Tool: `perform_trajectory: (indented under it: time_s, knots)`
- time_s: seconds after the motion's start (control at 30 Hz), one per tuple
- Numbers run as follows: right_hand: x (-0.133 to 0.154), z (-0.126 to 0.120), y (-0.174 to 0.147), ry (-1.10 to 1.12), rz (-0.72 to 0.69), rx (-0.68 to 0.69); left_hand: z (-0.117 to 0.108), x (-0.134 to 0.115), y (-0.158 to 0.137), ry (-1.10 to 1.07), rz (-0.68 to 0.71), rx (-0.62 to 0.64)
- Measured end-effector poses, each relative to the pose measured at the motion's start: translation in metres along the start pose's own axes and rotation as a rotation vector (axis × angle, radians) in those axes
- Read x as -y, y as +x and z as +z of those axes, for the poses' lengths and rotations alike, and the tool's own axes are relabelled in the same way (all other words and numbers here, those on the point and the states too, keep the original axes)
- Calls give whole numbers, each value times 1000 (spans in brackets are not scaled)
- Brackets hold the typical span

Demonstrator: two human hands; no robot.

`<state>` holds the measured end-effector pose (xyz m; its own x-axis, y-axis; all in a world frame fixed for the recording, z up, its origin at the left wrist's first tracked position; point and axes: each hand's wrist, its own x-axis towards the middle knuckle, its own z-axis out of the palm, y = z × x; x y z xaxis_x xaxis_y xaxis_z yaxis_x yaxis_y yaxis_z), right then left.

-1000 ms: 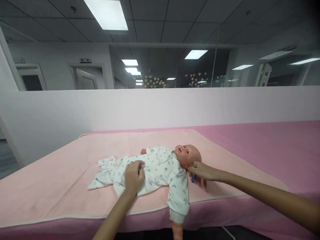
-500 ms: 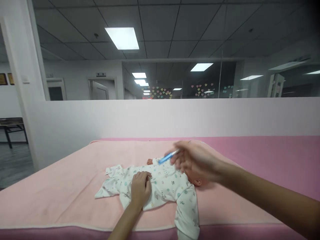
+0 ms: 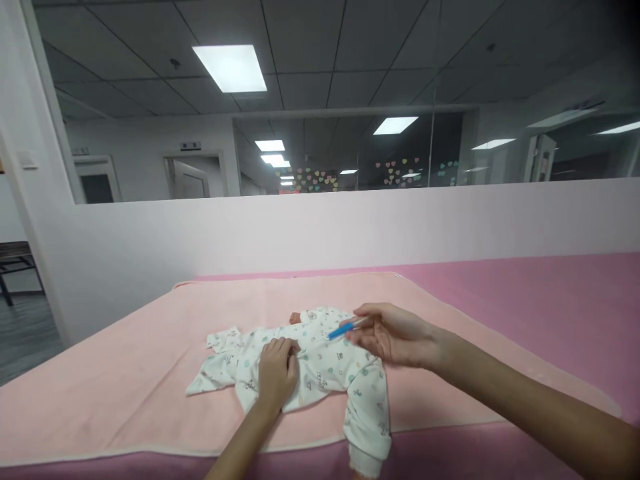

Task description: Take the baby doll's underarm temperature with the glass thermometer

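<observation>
The doll lies across the peach mat, legs to the left. At far left we see a dark table, then the white partition running behind the mat. Our left hand rests on the doll's middle, bent; whether its grip pinches cloth we cannot tell. Further right, our right hand blocks the doll's head, its grip closed on a blue-ended stick over the chest; pink sheeting spreads beyond
</observation>
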<state>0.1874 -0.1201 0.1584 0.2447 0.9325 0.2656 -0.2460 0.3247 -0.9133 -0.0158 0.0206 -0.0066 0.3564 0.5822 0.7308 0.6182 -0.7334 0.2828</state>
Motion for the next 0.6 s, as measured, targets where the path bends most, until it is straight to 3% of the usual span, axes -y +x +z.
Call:
perform_trajectory:
  time_s: [0.07, 0.17, 0.27, 0.3, 0.33, 0.43, 0.47, 0.57, 0.6]
  knots:
    - [-1, -3, 3, 23, 106, 50, 0, 0, 0, -3, -2, -1]
    - [0, -1, 0, 71, 21, 0, 0, 0, 1, 10, 3, -5]
    - [4, 7, -15, -27, 211, 233, 0, 0, 2, 26, 15, -10]
    - [6, 10, -21, -37, 218, 286, 0, 0, 2, 30, 17, -13]
    - [9, 12, -26, -16, 151, 286, 0, 0, 2, 32, 20, -15]
    - [11, 15, -34, 130, -228, 75, 0, -1, 2, 38, 28, -14]
    - [10, 15, -33, 132, -230, 62, 0, -1, 2, 41, 29, -12]
    - [8, 9, -24, 53, 35, 163, 1, -1, 2, 42, 29, -11]
    - [8, 6, -20, 54, 47, 148, 1, -1, 2, 40, 30, -11]
